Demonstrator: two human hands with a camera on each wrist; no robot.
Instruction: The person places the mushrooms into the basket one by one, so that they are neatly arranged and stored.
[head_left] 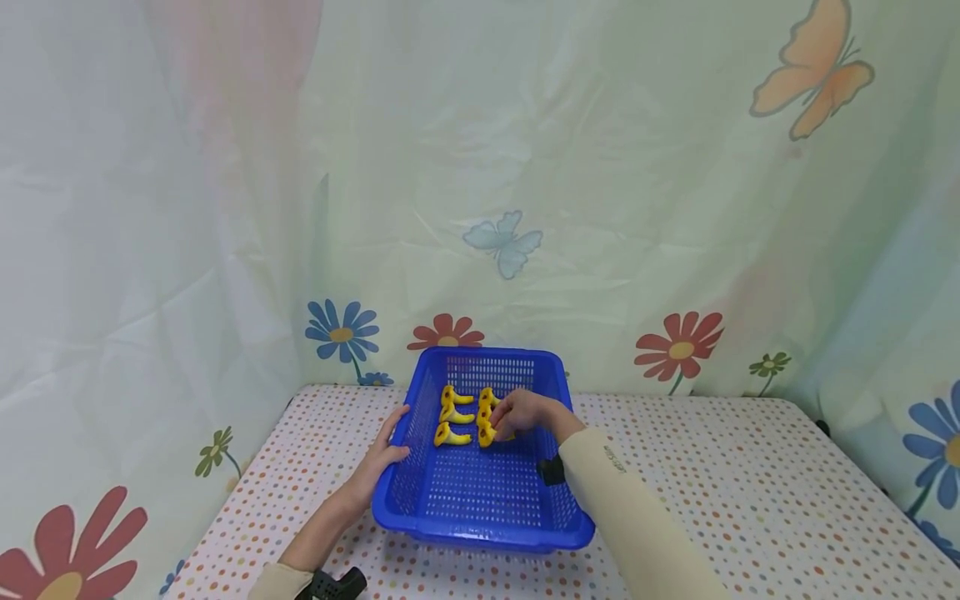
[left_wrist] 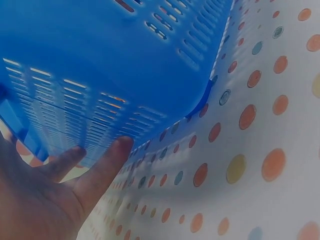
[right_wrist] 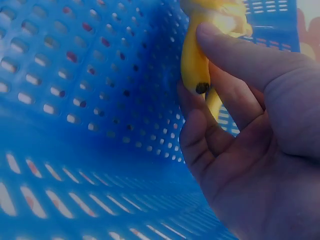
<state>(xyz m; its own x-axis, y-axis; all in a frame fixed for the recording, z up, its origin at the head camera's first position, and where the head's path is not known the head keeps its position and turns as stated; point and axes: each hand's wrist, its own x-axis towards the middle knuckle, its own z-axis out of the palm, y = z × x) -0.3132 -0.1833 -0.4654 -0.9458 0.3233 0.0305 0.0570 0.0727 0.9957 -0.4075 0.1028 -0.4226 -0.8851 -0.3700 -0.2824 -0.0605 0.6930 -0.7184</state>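
Note:
A blue plastic basket (head_left: 483, 533) with slotted walls stands in front of me. Inside it, my right hand (head_left: 521, 412) pinches a yellow banana-shaped toy (right_wrist: 195, 57) between thumb and fingers; its dark tip points down in the right wrist view. This toy is the nearest of the right-hand column, and the hand partly hides that column. Three more such toys (head_left: 453, 436) lie in a column to the left, wide ends facing left. My left hand (head_left: 372, 465) rests at the basket's left side, its fingers extended against the outer wall in the left wrist view.
A polka-dot cloth (head_left: 720, 492) covers the table under the basket. Behind it hangs a pale curtain (head_left: 585, 275) printed with flowers and butterflies. The basket's raised walls surround the toys, and its far rim (head_left: 491, 351) is close to the curtain.

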